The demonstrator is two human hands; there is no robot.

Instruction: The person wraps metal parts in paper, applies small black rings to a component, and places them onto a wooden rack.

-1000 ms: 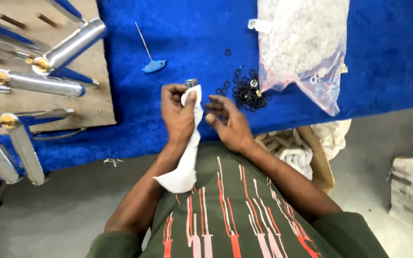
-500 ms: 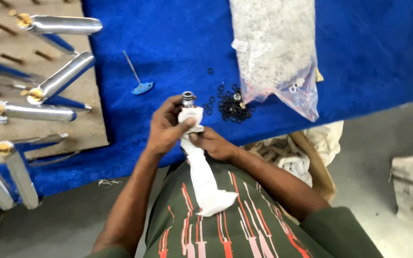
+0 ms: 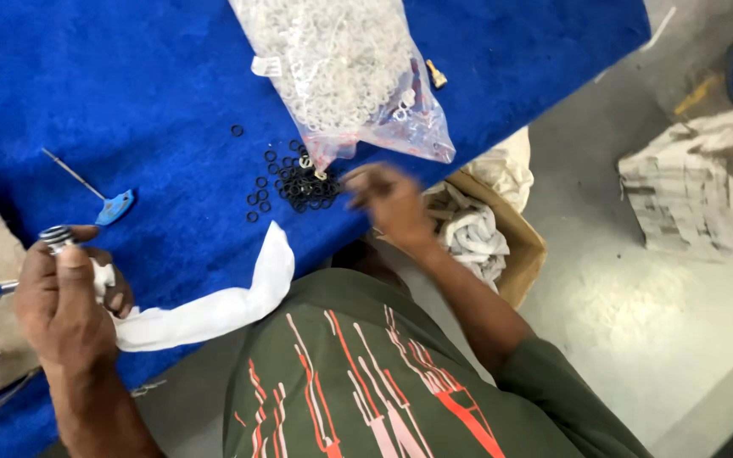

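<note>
Metal fitting (image 3: 58,238), small and ringed at its top, is held upright at the left edge of the view, just over the near edge of the blue cloth-covered table (image 3: 154,93). It is gripped by the left hand (image 3: 65,301), whose fingers are curled closed around its lower part, with the thumb pressed up along its side. A white cloth strip (image 3: 214,305) is caught in the same grip (its upper end is bunched between fingers and fitting), and its loose length trails to the right across the table edge and over the green patterned shirt (image 3: 366,382).

The right hand (image 3: 388,199) is seen farther to the right, blurred by motion, at the table's near edge. Its fingers appear loosely spread and nothing can be made out in them, though the blur leaves this uncertain. It is placed just beside a scatter of small black rubber rings (image 3: 294,182), which lie loose on the blue surface.

Past the rings, a clear plastic bag (image 3: 341,68) filled with small white rings is laid on the table, its lower corner almost touching the black ones. A blue-handled T-shaped key (image 3: 112,206) lies well to the left of them. Below the table edge, to the right, an open cardboard box (image 3: 511,246) holding white rags is set on the grey floor, and a stack of papers (image 3: 697,195) stands farther right.
</note>
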